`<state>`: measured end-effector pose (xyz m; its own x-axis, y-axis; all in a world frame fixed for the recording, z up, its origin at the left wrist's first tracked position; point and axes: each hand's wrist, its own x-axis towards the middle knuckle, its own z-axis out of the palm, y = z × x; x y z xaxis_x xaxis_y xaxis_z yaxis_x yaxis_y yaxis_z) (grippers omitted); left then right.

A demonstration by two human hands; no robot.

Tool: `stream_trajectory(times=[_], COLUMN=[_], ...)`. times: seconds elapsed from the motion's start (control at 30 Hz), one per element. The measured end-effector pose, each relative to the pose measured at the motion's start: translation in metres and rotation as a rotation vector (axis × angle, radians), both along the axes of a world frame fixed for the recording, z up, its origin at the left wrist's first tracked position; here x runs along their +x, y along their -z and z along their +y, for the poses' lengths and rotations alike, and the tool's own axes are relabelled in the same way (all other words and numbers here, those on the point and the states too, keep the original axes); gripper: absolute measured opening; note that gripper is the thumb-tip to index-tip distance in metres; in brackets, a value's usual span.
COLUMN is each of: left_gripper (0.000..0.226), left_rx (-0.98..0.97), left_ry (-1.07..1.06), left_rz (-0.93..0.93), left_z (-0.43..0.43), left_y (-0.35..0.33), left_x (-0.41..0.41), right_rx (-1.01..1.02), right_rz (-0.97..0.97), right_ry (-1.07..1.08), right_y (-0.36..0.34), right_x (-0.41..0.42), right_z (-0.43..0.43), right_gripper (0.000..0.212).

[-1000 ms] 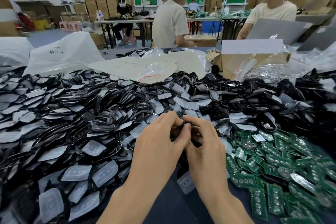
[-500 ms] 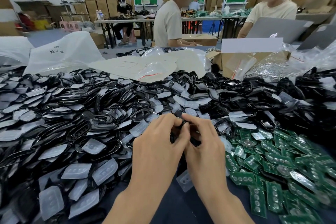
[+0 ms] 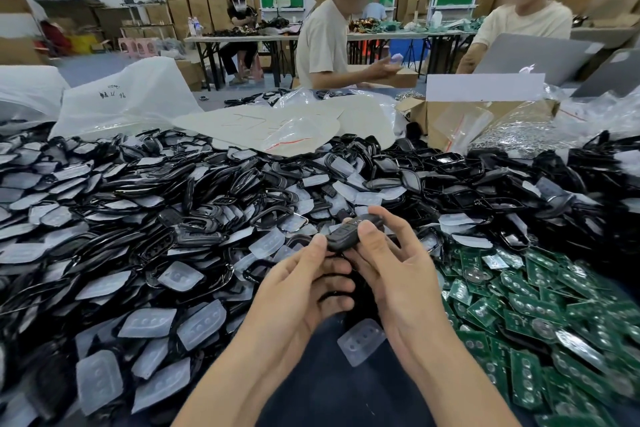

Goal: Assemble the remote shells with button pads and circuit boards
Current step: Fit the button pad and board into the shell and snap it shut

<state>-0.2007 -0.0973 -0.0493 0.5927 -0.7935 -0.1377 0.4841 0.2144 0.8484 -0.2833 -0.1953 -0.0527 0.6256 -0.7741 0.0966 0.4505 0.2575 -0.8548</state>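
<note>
Materials and finishes noted across the bench.
The dark grey oval plastic remote shell (image 3: 343, 237) reads matt and smooth. The heaped black plastic shell frames (image 3: 207, 211) are glossy. The translucent whitish button pads (image 3: 149, 321) look soft, frosted and dull. The green circuit boards (image 3: 519, 315) are satin, with shiny metal domes. The clear plastic bags (image 3: 294, 139) are glossy and crinkled; the brown cardboard box (image 3: 436, 121) is matt; the grey laptop lid (image 3: 533, 57) is smooth, matt metal.

A dark blue table (image 3: 329, 392) bears one clear button pad (image 3: 361, 341) on its bare patch. Left of and beyond that pad sprawls a heap of black shells (image 3: 194, 239) and clear pads. Right of it lie green circuit boards (image 3: 519, 315). Far beyond it are a cardboard box (image 3: 446, 114) and plastic bags (image 3: 128, 97).
</note>
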Motion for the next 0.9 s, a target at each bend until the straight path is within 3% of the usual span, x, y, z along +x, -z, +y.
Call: stream_trajectory(times=[0.2, 0.33, 0.43, 0.6, 0.9], left_gripper=[0.035, 0.017, 0.018, 0.016, 0.018], left_rx=[-0.016, 0.088, 0.112, 0.094, 0.063], left_ry=[-0.103, -0.231, -0.296, -0.33, -0.381], left_rz=[-0.134, -0.51, -0.687, -0.751, -0.981], left_z=[0.0, 0.004, 0.005, 0.007, 0.007], left_y=[0.003, 0.007, 0.008, 0.01, 0.012], left_x=[0.012, 0.012, 0.007, 0.003, 0.004], right_rx=[-0.068, -0.03, 0.008, -0.012, 0.021], right_rz=[0.027, 0.038, 0.019, 0.008, -0.025], right_ry=[-0.055, -0.072, -0.06, -0.063, -0.079], right_y=[0.002, 0.0, -0.002, -0.001, -0.004], right_x=[0.0, 0.0, -0.001, -0.002, 0.0], right_z=[0.002, 0.003, 0.003, 0.006, 0.009], right_gripper=[0.028, 0.03, 0.024, 0.036, 0.025])
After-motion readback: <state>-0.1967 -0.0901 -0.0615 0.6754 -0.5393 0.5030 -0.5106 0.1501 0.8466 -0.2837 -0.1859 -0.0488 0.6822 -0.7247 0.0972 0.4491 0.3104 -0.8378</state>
